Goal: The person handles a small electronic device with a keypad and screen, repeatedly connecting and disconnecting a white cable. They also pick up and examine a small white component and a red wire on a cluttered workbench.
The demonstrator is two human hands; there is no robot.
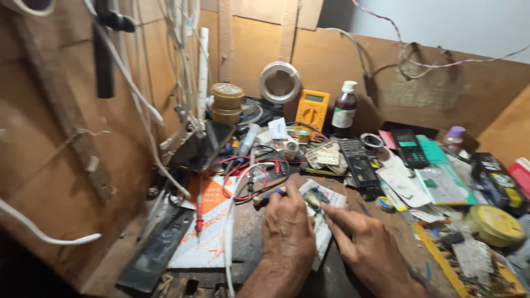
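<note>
My left hand (288,229) is closed around a soldering iron (269,196) with a blue and yellow handle that sticks out to the left above my knuckles. My right hand (369,248) reaches in from the right, its index finger stretched toward a small green circuit board (314,197). The board lies on a white printed card (324,221) between the two hands. Whether the right fingers pinch anything is hidden by blur.
A yellow multimeter (312,112), a brown bottle (344,114), a solder coil (280,83) and stacked tins (227,102) stand at the back wall. Red probe leads (248,171), old phones (409,148), a yellow tin (495,225) and loose parts crowd the bench.
</note>
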